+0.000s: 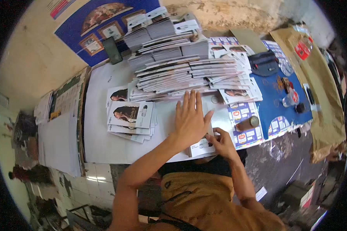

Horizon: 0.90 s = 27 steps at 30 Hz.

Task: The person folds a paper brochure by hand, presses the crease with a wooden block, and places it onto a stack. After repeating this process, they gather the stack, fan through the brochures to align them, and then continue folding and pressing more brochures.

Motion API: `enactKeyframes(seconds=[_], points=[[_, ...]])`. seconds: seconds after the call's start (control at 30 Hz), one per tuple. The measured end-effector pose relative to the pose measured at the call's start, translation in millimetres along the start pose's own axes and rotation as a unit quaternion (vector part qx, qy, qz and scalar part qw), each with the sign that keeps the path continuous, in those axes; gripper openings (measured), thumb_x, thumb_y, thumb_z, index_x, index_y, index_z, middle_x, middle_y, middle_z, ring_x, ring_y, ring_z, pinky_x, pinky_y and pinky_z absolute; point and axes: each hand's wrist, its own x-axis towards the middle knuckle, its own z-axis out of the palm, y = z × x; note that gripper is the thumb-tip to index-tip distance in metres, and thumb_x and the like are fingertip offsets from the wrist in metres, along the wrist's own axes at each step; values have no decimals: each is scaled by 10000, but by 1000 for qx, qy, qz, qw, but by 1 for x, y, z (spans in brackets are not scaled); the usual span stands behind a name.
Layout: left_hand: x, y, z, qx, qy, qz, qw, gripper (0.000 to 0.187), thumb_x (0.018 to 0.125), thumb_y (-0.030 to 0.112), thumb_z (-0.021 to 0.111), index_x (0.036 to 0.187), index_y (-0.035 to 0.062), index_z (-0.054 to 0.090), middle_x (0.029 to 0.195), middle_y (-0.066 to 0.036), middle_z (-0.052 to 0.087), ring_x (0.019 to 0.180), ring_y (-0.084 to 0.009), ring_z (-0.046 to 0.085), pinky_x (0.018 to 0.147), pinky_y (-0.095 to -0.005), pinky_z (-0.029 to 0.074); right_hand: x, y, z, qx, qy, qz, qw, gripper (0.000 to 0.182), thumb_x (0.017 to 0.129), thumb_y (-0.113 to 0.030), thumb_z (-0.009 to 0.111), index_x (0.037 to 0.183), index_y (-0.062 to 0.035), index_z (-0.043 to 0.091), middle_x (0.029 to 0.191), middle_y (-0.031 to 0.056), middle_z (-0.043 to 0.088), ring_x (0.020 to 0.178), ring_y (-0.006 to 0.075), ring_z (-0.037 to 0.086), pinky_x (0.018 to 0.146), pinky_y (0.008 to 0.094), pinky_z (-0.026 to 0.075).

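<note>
My left hand [191, 119] stretches over the white table with its fingers straight and the thumb apart, its fingertips close to the front of the piled booklets [165, 79]. It overlaps a small stack of printed booklets [199, 149] at the table's near edge. My right hand [223, 144] is at the right side of this stack, thumb and fingers curled in on a booklet at its edge. Part of the stack is hidden under my left hand. To the left lies a loose pile of booklets [131, 115] with a woman's picture on the covers.
Tall booklet stacks [154, 29] stand at the back against the wall, beside a dark phone [112, 50]. On the right are a brown jar [247, 124], a black pouch [263, 63], a clear plastic bottle [290, 98] and brown paper [322, 96].
</note>
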Motion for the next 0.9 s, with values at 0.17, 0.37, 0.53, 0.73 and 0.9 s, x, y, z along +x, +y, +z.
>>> enactKeyframes(seconds=[0.17,0.37,0.53,0.73,0.9], points=[[-5,-34,53,32,-38,-13,999,762,1029,467,365,1490,-128,249,1590,-298,192,1495,-435,145,1165,-620,183,-2,14,-1,25,13,-5,1000,312,940,-175,688,1138,49,603,719,50,672,598,64,552,515,238,407],[-15,-48,76,-49,1,-2,999,761,1025,458,393,1483,-133,252,1590,-298,183,1493,-446,145,1154,-634,202,-4,-3,0,-6,10,23,1000,276,948,-182,687,1113,21,599,732,57,679,606,63,546,539,235,409],[-17,-55,77,-34,24,6,999,770,1019,458,412,1455,-162,275,1582,-322,178,1487,-470,135,1146,-648,198,-1,3,5,-14,26,7,1000,285,947,-195,693,1103,24,600,720,55,677,578,65,539,513,234,398],[-41,-37,62,-10,20,-17,1000,802,1009,473,424,1456,-173,260,1579,-339,163,1485,-472,150,1119,-702,159,-4,6,2,-55,36,6,998,286,940,-193,699,1113,16,608,743,44,679,632,55,532,547,220,360],[-45,-50,81,-105,38,-30,993,788,1014,478,401,1471,-150,267,1590,-327,132,1490,-459,138,1134,-698,115,-6,3,7,-44,40,1,998,256,947,-156,682,1109,26,605,736,45,677,621,51,529,521,230,374]])
